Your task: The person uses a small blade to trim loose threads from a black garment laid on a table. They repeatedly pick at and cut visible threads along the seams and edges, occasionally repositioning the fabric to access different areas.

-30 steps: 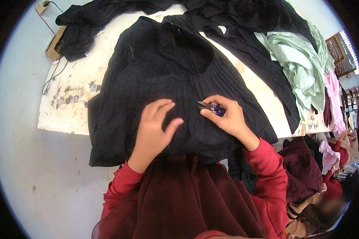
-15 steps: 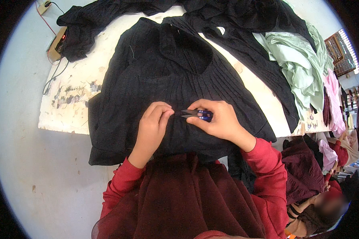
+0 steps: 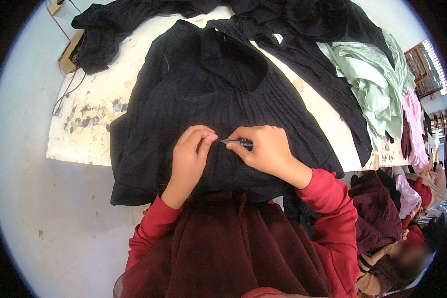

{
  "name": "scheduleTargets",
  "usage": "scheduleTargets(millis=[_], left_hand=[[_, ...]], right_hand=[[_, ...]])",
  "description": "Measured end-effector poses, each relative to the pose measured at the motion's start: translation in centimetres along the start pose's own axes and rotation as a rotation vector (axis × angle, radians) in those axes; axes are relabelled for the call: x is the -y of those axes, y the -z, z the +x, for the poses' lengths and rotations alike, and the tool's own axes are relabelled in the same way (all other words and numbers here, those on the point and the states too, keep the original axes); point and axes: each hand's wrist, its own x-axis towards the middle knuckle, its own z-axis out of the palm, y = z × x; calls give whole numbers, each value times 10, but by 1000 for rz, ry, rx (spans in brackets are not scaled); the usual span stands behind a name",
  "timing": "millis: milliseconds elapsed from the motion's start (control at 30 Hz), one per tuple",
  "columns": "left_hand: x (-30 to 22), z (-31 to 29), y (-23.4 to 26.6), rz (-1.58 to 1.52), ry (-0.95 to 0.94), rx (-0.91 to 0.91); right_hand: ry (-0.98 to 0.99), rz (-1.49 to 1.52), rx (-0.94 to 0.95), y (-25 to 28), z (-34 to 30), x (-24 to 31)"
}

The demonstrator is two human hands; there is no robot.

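A black pleated garment [image 3: 184, 104] lies spread over the table in front of me, its near edge hanging toward my lap. My right hand [image 3: 269, 149] is closed around small thread snips [image 3: 237, 142], their blades pressed together and pointing left. Just left of the blade tips, my left hand [image 3: 192, 148] pinches with thumb and forefinger. What sits in that pinch is too small to make out; it may be hidden by the fingertips. Both hands are held over the lower middle of the garment.
More black fabric [image 3: 313, 25] lies along the far side of the pale, stained table [image 3: 84, 139]. Light green cloth [image 3: 367, 74] is heaped at the right. A power strip [image 3: 72, 52] with cables sits at the far left. Another person [image 3: 412, 243] is at the lower right, beside maroon cloth [image 3: 377, 218].
The snips' blades have gone from spread to pressed together. My right hand has tightened around them and shifted slightly left, while my left hand has barely moved.
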Motion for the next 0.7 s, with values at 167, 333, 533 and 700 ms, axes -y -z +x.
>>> scheduleTargets(millis=[167, 333, 533, 700], left_hand=[[1, 0, 2, -65, 51, -26], [1, 0, 2, -77, 64, -23], [1, -1, 1, -106, 90, -15], [3, 1, 4, -59, 20, -106]], right_hand=[[22, 94, -46, 0, 4, 1], [32, 91, -23, -6, 8, 3], [37, 56, 4, -7, 10, 5], [-10, 102, -58, -6, 9, -2]])
